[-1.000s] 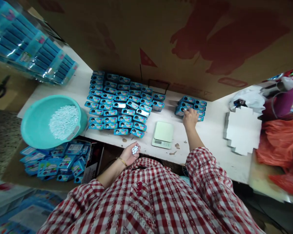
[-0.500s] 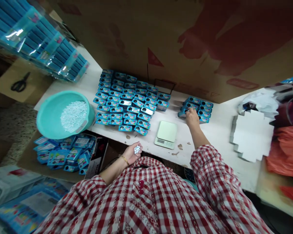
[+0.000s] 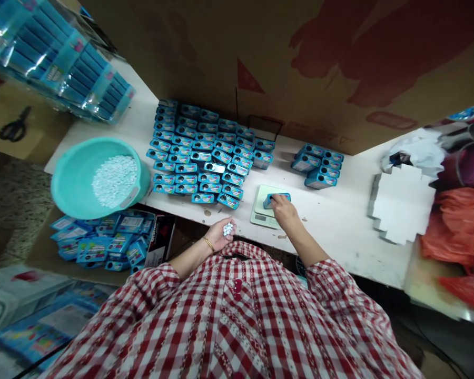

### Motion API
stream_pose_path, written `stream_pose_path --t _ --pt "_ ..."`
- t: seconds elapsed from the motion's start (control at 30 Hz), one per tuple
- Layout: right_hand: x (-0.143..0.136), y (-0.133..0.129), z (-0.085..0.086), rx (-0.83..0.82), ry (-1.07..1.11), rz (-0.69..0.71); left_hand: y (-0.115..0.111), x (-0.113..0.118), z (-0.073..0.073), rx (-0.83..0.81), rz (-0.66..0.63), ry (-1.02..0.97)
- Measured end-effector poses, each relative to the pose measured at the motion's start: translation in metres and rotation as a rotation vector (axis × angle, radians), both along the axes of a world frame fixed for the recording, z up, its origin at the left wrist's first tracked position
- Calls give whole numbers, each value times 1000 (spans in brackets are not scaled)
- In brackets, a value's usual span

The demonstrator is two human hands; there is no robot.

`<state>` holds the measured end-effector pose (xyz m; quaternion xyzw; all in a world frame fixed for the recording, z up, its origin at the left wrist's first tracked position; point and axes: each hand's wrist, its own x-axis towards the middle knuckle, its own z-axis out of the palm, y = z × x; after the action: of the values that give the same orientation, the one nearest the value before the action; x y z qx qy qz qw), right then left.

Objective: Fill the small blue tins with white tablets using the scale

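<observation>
My left hand (image 3: 220,235) is cupped palm up at the table's front edge, cradling a small heap of white pellets (image 3: 228,229). With the fingers of my right hand (image 3: 283,209) I grip a small blue box (image 3: 279,196) over the pale green kitchen scale (image 3: 260,204); whether the box rests on the plate or hangs just above it, I cannot tell. Left of the scale stand rows of the same blue boxes (image 3: 199,156), most with a dark round hole on top. A smaller group of them (image 3: 321,181) is at the right.
A turquoise basin (image 3: 67,184) of white pellets stands at the left, above a carton of blue packets (image 3: 95,247). A large cardboard box (image 3: 205,63) walls off the back. White flat cartons (image 3: 403,205) and red plastic bags (image 3: 450,226) lie at the right; scissors (image 3: 15,126) far left.
My right hand has brought a blue box from the right-hand group over to the scale. My left hand still holds the pellets in nearly the same place; the view has shifted slightly.
</observation>
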<state>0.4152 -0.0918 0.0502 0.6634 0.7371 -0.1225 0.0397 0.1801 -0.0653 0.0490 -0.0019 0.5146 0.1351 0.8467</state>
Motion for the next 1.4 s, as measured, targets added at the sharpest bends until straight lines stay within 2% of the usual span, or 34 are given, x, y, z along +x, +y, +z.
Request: stream_pose_path --t 0.2,0.37,0.5,0.8,1.0,1.13,1.2,1.27,1.33,1.4 --pt "15 -18 -4 163 219 -168 -2 -2 -1 -6 -1 -7" --pt "37 -41 -6 382 354 -356 -7 -7 -3 -18 20 -1" --pt "51 -52 -9 476 424 -357 -10 -8 -3 -24 21 -6" --pt "54 -59 -18 448 447 -345 -16 -4 -1 9 31 -23" --pt "53 -64 -9 557 448 -440 -17 -2 -3 48 17 2" --pt "22 -68 0 562 520 -458 -18 0 -2 51 -17 -51" --pt "-9 -69 2 479 613 -358 -19 2 -2 46 -46 -108" --pt "-44 -68 1 343 646 -190 -20 5 -3 56 -75 -172" --pt "-75 -66 -1 190 567 -60 -21 7 -5 84 -96 -210" --pt "-93 -63 -4 57 469 8 -22 9 -8 106 -117 -227"
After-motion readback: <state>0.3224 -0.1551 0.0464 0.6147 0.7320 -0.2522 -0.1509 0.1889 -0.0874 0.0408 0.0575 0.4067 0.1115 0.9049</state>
